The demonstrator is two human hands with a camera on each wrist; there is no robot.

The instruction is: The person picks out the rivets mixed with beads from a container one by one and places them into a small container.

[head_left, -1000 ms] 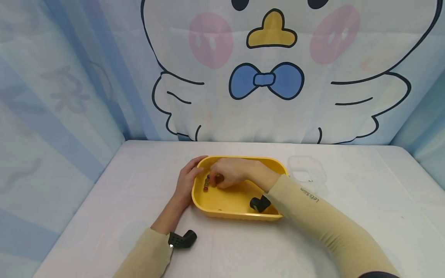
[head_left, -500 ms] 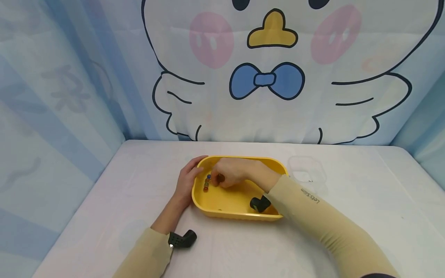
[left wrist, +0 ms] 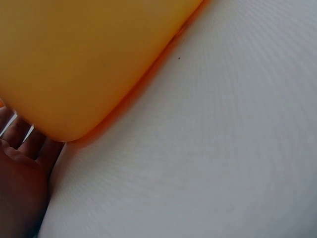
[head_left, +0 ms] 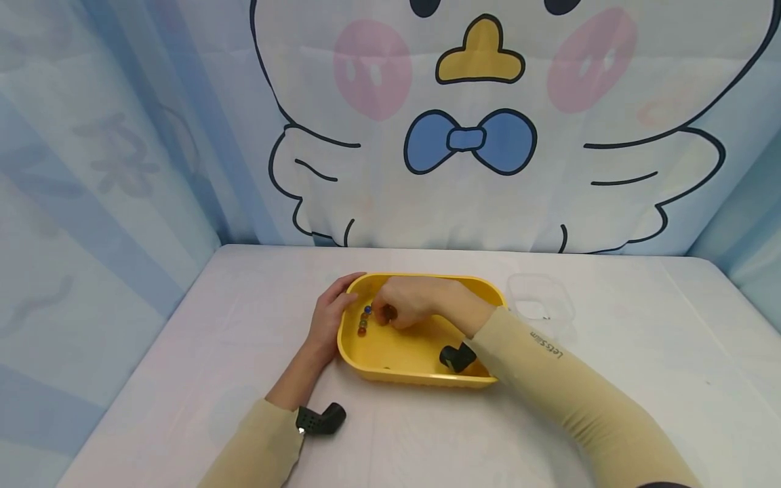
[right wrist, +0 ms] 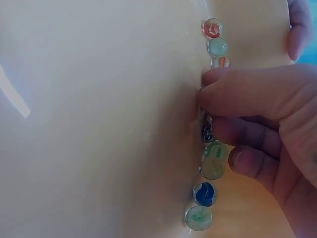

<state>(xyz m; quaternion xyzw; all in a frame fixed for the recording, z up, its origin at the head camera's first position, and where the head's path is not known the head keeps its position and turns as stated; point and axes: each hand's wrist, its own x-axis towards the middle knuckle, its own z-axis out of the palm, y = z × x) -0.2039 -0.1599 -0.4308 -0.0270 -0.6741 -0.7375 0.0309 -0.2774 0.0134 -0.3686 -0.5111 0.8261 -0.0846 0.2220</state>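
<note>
Bare-skinned and bent at the wrist, the right hand [head_left: 409, 303] reaches into a shallow yellow plastic tray [head_left: 396, 352] with rounded corners. Its thumb and forefinger come together narrowly over a row of small glass marbles [head_left: 363, 325]; whether one is held between the tips cannot be told. The left hand [head_left: 323, 318] grips the tray's wall at 10 o'clock, thumb lapped over the rim, fingers along the outside.

Inside the tray, the marbles lie in a near-straight line toward 9 o'clock. The right wrist view shows more of them: at 12 o'clock from the fingertips, a clear marble with a red swirl [right wrist: 213, 28], a pale green one [right wrist: 217, 46] and an orange-striped one [right wrist: 224, 62]; at 6 o'clock, a dark patterned marble [right wrist: 208, 133], two green ones [right wrist: 213, 167] touching, then a blue-swirled one [right wrist: 205, 194] and a clear one with green flecks [right wrist: 198, 218]. The middle of the line is hidden by the hand.

Beyond the tray, at its 2 o'clock, a transparent squarish container [head_left: 539, 298] sits on the white-covered desk [head_left: 647, 339]; its contents are too faint to make out. Farther off, at 12 o'clock, hangs a pale blue curtain [head_left: 201, 135] printed with a blue bow tie [head_left: 466, 140].
</note>
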